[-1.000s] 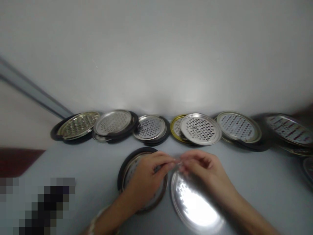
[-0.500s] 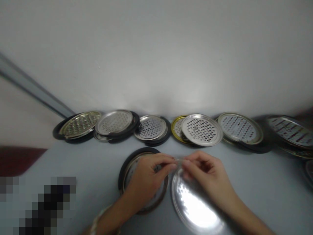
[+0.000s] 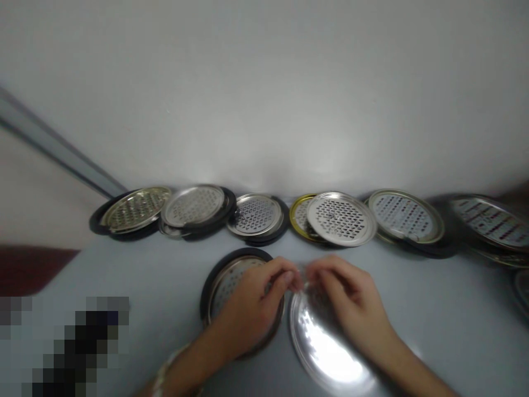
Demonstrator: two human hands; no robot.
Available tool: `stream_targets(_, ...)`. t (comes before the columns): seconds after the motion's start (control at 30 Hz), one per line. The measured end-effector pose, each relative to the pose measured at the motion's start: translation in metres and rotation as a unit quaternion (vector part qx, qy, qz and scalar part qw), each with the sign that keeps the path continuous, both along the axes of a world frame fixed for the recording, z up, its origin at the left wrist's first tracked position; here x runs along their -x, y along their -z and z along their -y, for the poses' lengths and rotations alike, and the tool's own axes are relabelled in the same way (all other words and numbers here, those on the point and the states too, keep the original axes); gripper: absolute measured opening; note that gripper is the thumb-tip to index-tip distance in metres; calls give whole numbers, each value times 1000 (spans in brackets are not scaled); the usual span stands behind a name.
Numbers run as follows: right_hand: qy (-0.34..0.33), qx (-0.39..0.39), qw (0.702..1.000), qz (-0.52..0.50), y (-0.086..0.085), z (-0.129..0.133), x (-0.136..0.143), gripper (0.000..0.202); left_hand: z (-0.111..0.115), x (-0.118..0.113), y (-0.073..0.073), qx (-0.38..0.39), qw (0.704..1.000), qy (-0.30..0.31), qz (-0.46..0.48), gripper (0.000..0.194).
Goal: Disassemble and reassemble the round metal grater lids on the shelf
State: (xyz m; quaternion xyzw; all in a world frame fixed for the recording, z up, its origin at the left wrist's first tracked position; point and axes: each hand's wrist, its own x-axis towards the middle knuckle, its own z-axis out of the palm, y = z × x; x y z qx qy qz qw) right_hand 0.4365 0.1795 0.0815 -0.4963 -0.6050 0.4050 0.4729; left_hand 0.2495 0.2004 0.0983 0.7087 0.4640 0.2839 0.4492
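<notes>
My left hand point(image 3: 258, 298) is over a round disc with a black rim point(image 3: 212, 275), its fingertips pinched together. Close beside it, my right hand point(image 3: 351, 292) hangs above the upper part of a shiny round metal plate point(image 3: 330, 353), fingers curled and blurred. The fingertips of both hands nearly meet between the two discs. Whatever they pinch, if anything, is too small and smeared to make out.
Along the wall point(image 3: 264, 99) lies a row of several round perforated metal discs point(image 3: 341, 219), some overlapping black rings point(image 3: 283, 220). One has a yellow rim point(image 3: 295, 218). At lower left a pixelated patch covers part of the grey table point(image 3: 165, 286).
Both hands stay near the same spot. My left fingers have curled further inward, and the thin pale thing seen between the fingertips earlier no longer shows clearly.
</notes>
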Motion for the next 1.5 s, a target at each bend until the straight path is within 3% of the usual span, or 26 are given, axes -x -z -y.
stream_targets(0.47,-45,26,997,48,3,1,5,12,1,-3,2,28,999,-34,19,14)
stream_targets(0.57,-44,38,998,32,5,2,7,10,1,-4,3,79,993,-51,73,7)
stream_targets(0.77,-59,28,997,-35,6,3,7,11,-4,0,4,242,946,-8,218,33)
stream_targets(0.87,-80,26,996,-36,4,3,6,10,-6,2,5,273,933,3,235,37)
stream_targets(1.17,-61,23,997,-36,7,1,5,10,-4,-1,3,240,951,-23,192,28)
stream_targets(1.5,-2,54,998,-23,14,-1,5,11,0,-4,-1,146,980,-25,132,17)
